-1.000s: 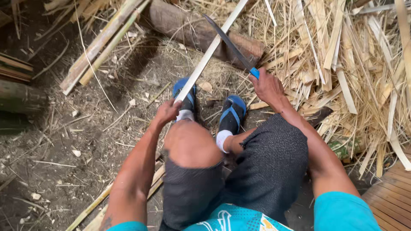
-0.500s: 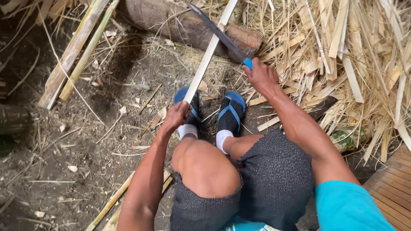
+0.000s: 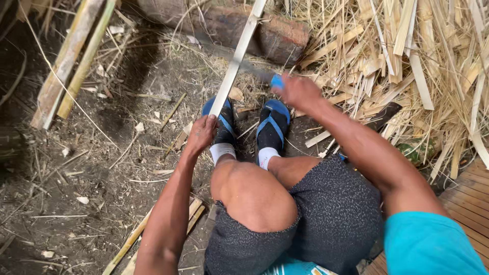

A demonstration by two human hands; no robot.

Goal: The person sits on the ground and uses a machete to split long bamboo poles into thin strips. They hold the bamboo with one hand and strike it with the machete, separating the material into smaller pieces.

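My left hand (image 3: 201,133) grips the near end of a long pale bamboo strip (image 3: 238,56), which slants up and away over a thick log (image 3: 239,25). My right hand (image 3: 298,91) is closed on the blue handle of a knife (image 3: 277,81). The blade is blurred with motion and lies against the strip, just right of it. My feet in blue sandals (image 3: 272,122) and white socks rest on the dirt below the strip.
A heap of split bamboo slats and shavings (image 3: 407,56) fills the right side. Two thicker bamboo poles (image 3: 71,66) lie at the upper left. Loose strips lie on the dirt (image 3: 147,234) beside my left leg. A wooden board edge (image 3: 468,198) shows at lower right.
My right hand has brought the knife down from raised above the log onto the strip. The left hand keeps its hold on the strip's lower end.
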